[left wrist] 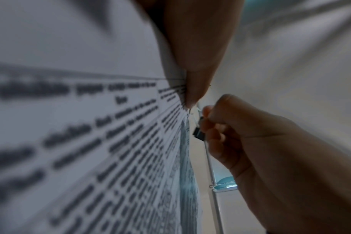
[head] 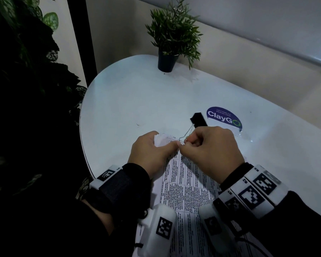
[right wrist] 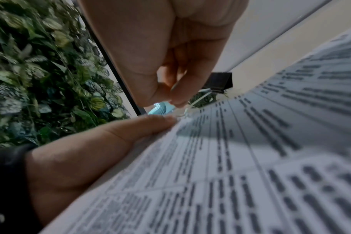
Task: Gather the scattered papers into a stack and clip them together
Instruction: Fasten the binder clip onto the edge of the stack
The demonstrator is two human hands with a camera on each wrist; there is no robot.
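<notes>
A stack of printed papers (head: pixel 187 191) lies near the front of the white table (head: pixel 128 101), its far end lifted. My left hand (head: pixel 152 151) grips the stack's far left corner, thumb on top (right wrist: pixel 146 126). My right hand (head: pixel 211 145) pinches the wire handle of a black binder clip (head: pixel 198 118). The clip's body (right wrist: pixel 218 82) juts past the papers' far edge (right wrist: pixel 240 96). In the left wrist view the clip (left wrist: pixel 198 133) sits right beside the paper edge (left wrist: pixel 182 120). Whether its jaws bite the sheets I cannot tell.
A small potted plant (head: pixel 170 43) stands at the table's far side. A purple ClayGo sticker (head: pixel 224 117) lies right of the clip. Dark foliage (head: pixel 26 71) fills the left, beyond the table's curved rim (head: pixel 82 127).
</notes>
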